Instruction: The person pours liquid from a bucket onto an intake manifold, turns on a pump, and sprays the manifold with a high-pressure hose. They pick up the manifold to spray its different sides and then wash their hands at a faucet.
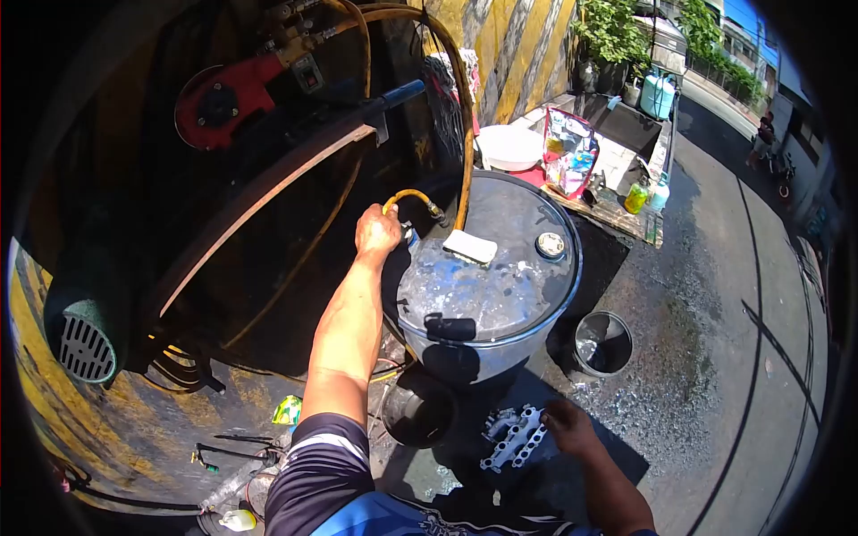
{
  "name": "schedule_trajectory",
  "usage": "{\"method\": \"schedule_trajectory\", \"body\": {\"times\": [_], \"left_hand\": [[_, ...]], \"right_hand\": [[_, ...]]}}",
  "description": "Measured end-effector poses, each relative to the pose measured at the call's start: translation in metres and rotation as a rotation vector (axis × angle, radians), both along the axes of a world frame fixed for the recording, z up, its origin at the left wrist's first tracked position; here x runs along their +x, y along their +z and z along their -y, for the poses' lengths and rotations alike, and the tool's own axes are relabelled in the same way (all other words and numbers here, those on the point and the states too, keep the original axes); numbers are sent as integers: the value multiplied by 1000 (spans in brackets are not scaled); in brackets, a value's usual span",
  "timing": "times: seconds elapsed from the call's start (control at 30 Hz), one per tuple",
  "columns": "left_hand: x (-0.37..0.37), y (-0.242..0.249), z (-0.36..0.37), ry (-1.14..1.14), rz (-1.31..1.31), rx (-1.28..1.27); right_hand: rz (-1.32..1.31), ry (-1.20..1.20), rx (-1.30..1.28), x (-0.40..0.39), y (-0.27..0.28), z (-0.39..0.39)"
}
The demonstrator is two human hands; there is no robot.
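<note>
A large blue-black drum [500,284] stands upright in bright sun, seen from above by a person whose two bare arms reach forward. Beside the drum's left edge, the left hand [379,230] has its fingers curled closed around a yellow hose [412,193], whose curved end, tipped with a metal fitting [437,213], points over the drum's rim. Below the drum, nearer the person, the right hand [569,428] is in deep shadow, its fingers at the edge of a silvery metal part [517,439] with a row of holes; it is too dark to tell whether they are closed on it. The metal part lies in view over a dark patch of ground, on the person's side of the drum. On top of the drum rest a white brush-like block [470,247] and, near its right rim, a pale round cap [550,246]. A dark bucket [625,327] stands just right of the drum, and a black bucket [447,420] stands just in front of it. Behind the drum, a cluttered wooden counter [626,226] carries a white basin [510,147], a colourful bag [568,154] and a yellow-green bottle [636,198]. Up and left of the drum is a red machine [255,87] with hoses.
</note>
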State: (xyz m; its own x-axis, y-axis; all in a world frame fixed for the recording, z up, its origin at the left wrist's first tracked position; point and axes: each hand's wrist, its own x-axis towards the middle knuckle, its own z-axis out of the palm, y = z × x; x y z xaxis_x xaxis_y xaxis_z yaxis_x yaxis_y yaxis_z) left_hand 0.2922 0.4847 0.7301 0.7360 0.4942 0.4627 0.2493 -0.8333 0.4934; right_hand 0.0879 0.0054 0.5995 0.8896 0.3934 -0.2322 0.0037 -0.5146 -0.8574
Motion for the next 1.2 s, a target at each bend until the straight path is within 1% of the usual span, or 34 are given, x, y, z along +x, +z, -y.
{"method": "schedule_trajectory", "body": {"times": [0.03,0.07,0.1,0.13,0.17,0.2,0.23,0.3,0.37,0.43,0.5,0.53,0.57,0.6,0.63,0.67,0.7,0.77,0.8,0.83,0.9,0.93,0.97,1.0,1.03,1.1,1.13,1.17,1.2], "left_hand": [[-8,13,3,-21,91,22],[-22,28,11,-54,148,-4],[-33,37,18,-61,213,-47],[-51,42,28,-98,208,-144],[-70,47,40,-130,216,-237],[-91,46,55,-140,219,-268],[-115,43,72,-152,225,-292],[-150,15,102,-200,280,-347],[-176,-27,133,-239,347,-403],[-200,-50,174,-192,365,-371],[-216,-76,203,-177,453,-313],[-222,-90,211,-163,424,-336],[-225,-99,215,-150,391,-365],[-230,-92,221,-186,324,-428],[-234,-86,226,-221,254,-496],[-231,-78,224,-211,82,-566],[-223,-77,216,-304,100,-816],[-201,-79,192,-510,126,-1310],[-189,-65,181,-551,168,-1521],[-178,-52,173,-568,219,-1619],[-165,-45,134,-706,128,-1476],[-150,-62,123,-647,202,-1477],[-150,-44,122,-406,56,-1066],[-139,-65,104,-379,52,-853],[-130,-88,85,-348,48,-634],[-132,-78,81,-227,-56,-483],[-128,-76,82,-235,-84,-417],[-123,-74,79,-224,-227,-399],[-115,-84,75,-267,-237,-504]], "right_hand": [[12,-4,-9,0,-4,2],[-5,1,47,0,-10,1],[-15,6,99,4,-14,2],[-45,5,155,6,-10,-1],[-58,22,375,8,-28,-2],[-59,45,601,21,-53,-10],[-58,70,834,30,-63,-16],[-231,194,710,55,-11,-34],[-525,218,977,82,30,-72],[-607,103,937,110,45,-117],[-761,65,1004,127,56,-157],[-768,71,1044,128,70,-166],[-721,74,1060,134,68,-178],[-674,76,1075,136,77,-187],[-595,-51,1017,131,80,-195],[-421,-69,963,137,66,-209],[-302,-63,861,127,78,-209],[0,37,746,118,78,-219],[153,74,857,110,73,-227],[275,217,646,120,72,-228],[512,484,204,131,136,-205],[608,449,167,132,187,-202],[905,331,216,148,208,-212],[1097,265,305,166,241,-224],[1235,233,337,186,276,-240],[1434,319,330,222,339,-285],[1543,387,301,250,360,-317],[1405,427,-196,260,391,-341],[1570,419,-136,293,393,-375]]}}
